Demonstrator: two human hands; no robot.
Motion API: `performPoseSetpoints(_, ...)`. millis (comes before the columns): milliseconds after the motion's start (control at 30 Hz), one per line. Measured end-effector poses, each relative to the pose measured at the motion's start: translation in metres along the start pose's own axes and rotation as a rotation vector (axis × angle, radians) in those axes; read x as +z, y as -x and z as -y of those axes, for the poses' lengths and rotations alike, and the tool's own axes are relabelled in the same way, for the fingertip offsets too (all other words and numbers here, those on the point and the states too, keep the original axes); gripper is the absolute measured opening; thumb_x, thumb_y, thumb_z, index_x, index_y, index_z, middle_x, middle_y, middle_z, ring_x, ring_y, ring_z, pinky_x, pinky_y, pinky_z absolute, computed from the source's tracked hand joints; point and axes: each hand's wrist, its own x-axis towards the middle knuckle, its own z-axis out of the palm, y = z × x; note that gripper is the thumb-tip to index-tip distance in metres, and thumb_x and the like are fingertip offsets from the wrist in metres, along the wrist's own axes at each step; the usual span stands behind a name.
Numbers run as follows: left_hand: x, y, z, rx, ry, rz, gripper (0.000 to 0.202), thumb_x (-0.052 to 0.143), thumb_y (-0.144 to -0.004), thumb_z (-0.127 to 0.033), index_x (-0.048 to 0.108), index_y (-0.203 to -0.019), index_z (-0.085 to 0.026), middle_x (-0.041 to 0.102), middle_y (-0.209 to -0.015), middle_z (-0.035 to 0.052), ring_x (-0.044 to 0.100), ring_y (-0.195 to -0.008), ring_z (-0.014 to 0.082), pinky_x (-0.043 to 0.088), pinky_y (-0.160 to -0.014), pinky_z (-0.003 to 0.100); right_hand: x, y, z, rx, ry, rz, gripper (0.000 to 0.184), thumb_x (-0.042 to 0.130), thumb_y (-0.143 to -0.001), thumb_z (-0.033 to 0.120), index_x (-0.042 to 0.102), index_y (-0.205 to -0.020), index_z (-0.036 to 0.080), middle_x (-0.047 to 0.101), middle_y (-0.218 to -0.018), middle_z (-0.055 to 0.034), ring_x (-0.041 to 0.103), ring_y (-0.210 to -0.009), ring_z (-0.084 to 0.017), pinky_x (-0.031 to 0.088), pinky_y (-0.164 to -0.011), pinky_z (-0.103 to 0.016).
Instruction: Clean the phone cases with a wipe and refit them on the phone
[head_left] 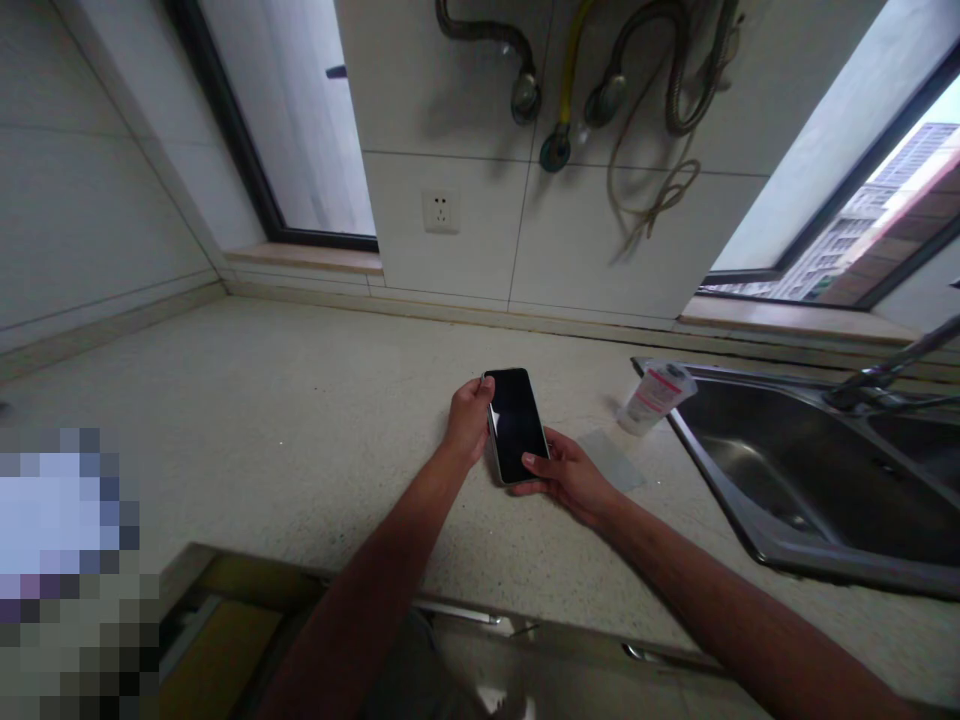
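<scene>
A black-screened smartphone (515, 423) is held just above the speckled countertop (285, 420), screen up and dark. My left hand (468, 418) pinches its upper left edge with the fingers closed on it. My right hand (568, 478) cradles the phone's lower right corner, thumb resting on the screen edge. A thin clear rectangular sheet (611, 457) lies flat on the counter just right of my right hand.
A white tube with a red label (654, 394) lies by the corner of the steel sink (810, 480); a faucet (885, 375) reaches over it. A wall socket (440, 211) and hanging hoses (600, 90) are on the tiled wall. An open drawer edge (480, 615) is below.
</scene>
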Motion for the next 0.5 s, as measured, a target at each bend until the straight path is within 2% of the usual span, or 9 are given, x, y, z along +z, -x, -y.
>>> performPoseSetpoints(133,-0.0018,-0.0009,0.0045,0.008,-0.109,-0.102,0.032,0.076,-0.072,-0.042,0.058,-0.075,-0.016,0.057,-0.066,-0.0003,0.055,-0.065,0.0137,0.043,-0.065,0.026,0.0009,0.0004,-0.0002,0.014,0.014,-0.003,0.052,0.087,-0.065,0.024,0.065,-0.112,0.019,0.071,-0.104,-0.0079,0.072,-0.082,-0.023,0.063,-0.065,-0.039)
performPoseSetpoints(300,-0.0021,-0.0015,0.0070,0.032,-0.140,-0.147,0.030,0.073,-0.075,-0.042,0.056,-0.074,-0.017,0.057,-0.067,-0.0008,0.055,-0.066,0.0135,0.042,-0.064,0.025,0.0003,-0.0007,-0.0029,0.004,0.013,-0.015,0.048,0.086,-0.067,0.026,0.067,-0.110,0.018,0.072,-0.102,-0.0085,0.071,-0.079,-0.023,0.063,-0.062,-0.037)
performPoseSetpoints(400,0.0007,0.0007,0.0061,0.002,-0.079,-0.101,0.031,0.073,-0.075,-0.044,0.057,-0.078,-0.017,0.059,-0.070,-0.0006,0.056,-0.066,0.0133,0.043,-0.064,0.025,-0.0006,-0.0018,-0.0038,0.003,0.003,-0.047,0.044,0.085,-0.069,0.030,0.068,-0.108,0.017,0.073,-0.096,-0.0075,0.071,-0.077,-0.021,0.062,-0.061,-0.035)
performPoseSetpoints(500,0.0039,0.0048,0.0045,-0.127,-0.022,0.026,0.038,0.074,-0.074,-0.047,0.060,-0.092,-0.016,0.065,-0.080,0.0041,0.061,-0.072,0.0163,0.048,-0.068,0.029,-0.0015,-0.0034,-0.0024,-0.002,-0.047,-0.078,0.039,0.083,-0.073,0.034,0.069,-0.104,0.016,0.074,-0.093,-0.0078,0.072,-0.076,-0.021,0.062,-0.061,-0.034)
